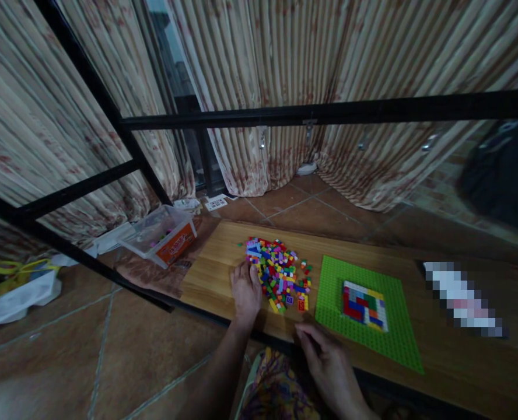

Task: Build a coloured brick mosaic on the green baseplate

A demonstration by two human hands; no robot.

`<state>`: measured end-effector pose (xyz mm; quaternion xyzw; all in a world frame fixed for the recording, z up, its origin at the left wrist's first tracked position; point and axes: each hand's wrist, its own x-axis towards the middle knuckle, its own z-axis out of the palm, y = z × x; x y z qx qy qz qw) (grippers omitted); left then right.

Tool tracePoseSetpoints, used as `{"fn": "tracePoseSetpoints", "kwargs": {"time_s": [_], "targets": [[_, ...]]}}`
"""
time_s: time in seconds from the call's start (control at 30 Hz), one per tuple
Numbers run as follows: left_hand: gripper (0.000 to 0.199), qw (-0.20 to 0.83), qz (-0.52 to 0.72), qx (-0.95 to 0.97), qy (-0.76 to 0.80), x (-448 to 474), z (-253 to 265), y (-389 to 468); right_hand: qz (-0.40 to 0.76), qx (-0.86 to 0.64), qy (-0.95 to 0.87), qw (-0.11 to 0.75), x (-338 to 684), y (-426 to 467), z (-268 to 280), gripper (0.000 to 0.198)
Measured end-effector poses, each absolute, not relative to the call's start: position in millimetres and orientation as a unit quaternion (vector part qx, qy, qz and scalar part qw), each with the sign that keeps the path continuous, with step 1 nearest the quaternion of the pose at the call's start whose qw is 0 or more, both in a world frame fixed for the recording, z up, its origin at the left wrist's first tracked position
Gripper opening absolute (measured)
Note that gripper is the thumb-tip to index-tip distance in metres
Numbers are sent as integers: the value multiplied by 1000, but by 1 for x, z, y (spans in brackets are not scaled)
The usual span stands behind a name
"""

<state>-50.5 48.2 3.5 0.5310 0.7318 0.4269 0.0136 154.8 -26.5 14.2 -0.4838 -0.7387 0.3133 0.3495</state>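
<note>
My left hand (247,289) rests on the wooden table at the left edge of a pile of small coloured toy bricks (279,271). Its fingers reach forward, slightly bent and a little apart, and touch the pile's side. Over the table's front edge, my right hand (329,356) is closed, thumb and forefinger pinched together; whether a brick is between them I cannot make out. To the right of the pile lies a green baseplate (399,315). On it sits a low, roughly square block of bricks (364,306) in white, red, blue, yellow and other colours.
A wooden table (215,262) with a black metal frame (285,116) stands before me. On the floor at the left is a clear plastic box (171,233) with an orange label. A blurred-out item (464,300) lies at the table's right. Curtains (263,64) hang behind.
</note>
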Motion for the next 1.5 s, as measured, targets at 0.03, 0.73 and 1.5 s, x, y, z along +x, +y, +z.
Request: {"fn": "tracePoseSetpoints", "kwargs": {"time_s": [0.03, 0.73, 1.5], "targets": [[41, 12, 439, 523, 730, -47, 3, 47, 315, -485, -739, 347, 155, -26, 14, 23], [31, 160, 616, 431, 640, -47, 0, 16, 198, -484, -792, 314, 128, 2, 11, 22], [11, -13, 370, 641, 672, -42, 13, 46, 239, -488, -761, 353, 154, -21, 26, 23]]}}
